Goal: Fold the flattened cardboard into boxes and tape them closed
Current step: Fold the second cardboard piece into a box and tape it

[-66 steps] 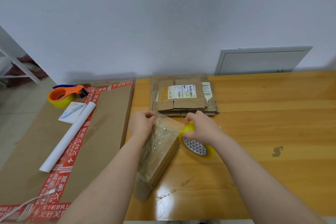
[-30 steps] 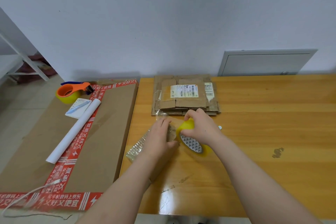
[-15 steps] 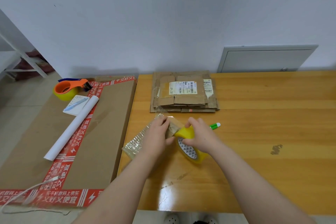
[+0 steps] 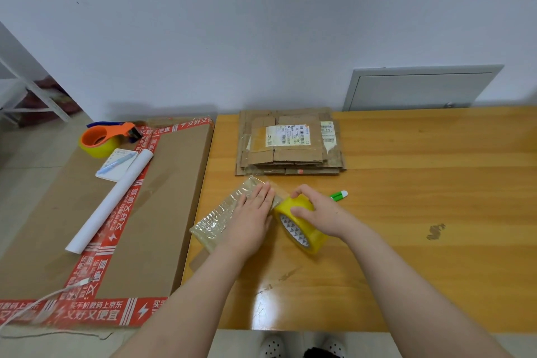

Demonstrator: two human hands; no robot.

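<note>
One left hand (image 4: 253, 219) flat on box (image 4: 215, 220)

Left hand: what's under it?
A small cardboard box wrapped in clear tape; the left hand lies flat on it. Its left part shows; what the palm covers cannot be seen. The right hand grips the yellow tape roll beside it.

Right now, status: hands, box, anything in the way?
Left hand flat on the taped box. Right hand grips the tape roll beside it. Green pen just beyond, not blocking.
</note>
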